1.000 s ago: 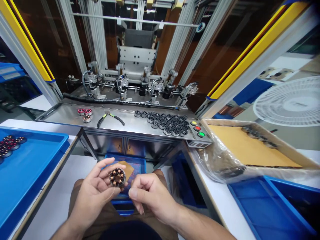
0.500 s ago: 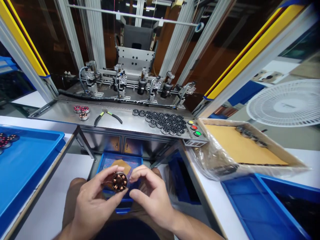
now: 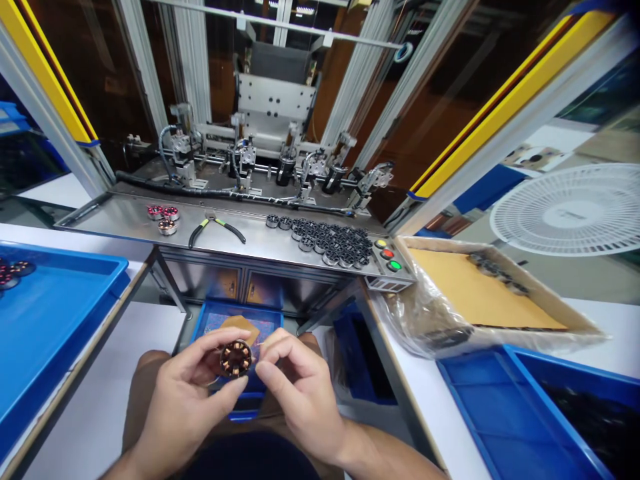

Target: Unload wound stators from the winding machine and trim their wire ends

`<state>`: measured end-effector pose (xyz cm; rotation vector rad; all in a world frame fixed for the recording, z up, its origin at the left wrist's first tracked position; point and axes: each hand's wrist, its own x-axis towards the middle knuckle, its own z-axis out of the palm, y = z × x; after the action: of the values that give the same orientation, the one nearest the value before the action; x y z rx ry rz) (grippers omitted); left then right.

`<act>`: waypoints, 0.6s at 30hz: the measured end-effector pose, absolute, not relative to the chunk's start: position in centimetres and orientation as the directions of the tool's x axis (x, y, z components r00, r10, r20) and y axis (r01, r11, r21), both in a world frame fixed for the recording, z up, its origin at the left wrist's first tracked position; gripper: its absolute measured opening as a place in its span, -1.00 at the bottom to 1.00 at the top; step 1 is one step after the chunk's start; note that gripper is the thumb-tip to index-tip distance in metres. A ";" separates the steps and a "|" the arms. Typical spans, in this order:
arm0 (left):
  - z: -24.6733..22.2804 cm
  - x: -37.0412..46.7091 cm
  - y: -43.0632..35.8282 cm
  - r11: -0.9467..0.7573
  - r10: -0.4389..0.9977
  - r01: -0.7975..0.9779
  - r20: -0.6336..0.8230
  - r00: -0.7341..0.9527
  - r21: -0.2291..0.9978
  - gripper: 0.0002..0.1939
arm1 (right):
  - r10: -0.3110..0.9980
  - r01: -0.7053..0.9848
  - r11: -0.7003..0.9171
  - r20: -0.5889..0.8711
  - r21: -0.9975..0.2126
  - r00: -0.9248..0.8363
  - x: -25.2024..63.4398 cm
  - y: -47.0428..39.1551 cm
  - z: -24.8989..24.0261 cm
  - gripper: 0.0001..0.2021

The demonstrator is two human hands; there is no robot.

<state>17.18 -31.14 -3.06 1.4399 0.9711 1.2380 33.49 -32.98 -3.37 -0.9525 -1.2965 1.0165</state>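
Note:
A round stator with copper windings is gripped at its rim between the thumb and fingers of my left hand, its wound face turned towards me. Just to its right is my right hand, thumb and index fingertip pinched together beside the stator. Whatever lies in that pinch, perhaps a thin wire, is too small to make out. Below and behind both hands is a blue bin with a piece of brown cardboard in it.
Pliers, a few wound stators and several black stators lie on the metal ledge before the machine. A blue tray stands at left; a plastic-lined box, blue bins and a fan are at right.
The stator has turned slightly and moved a little left in my left hand. My right thumb has risen to meet the index finger, closing the gap between them.

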 end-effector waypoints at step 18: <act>-5.9 16.6 -31.5 -0.632 0.775 0.259 0.604 0.186 0.730 -0.47 | 0.940 -0.073 0.337 0.340 -0.939 -0.036 33.2 -32.7 -3.2 -0.84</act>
<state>16.60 -31.55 -5.90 1.9971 0.9672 1.4514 33.23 -32.66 -3.16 -0.8817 -1.3394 1.0146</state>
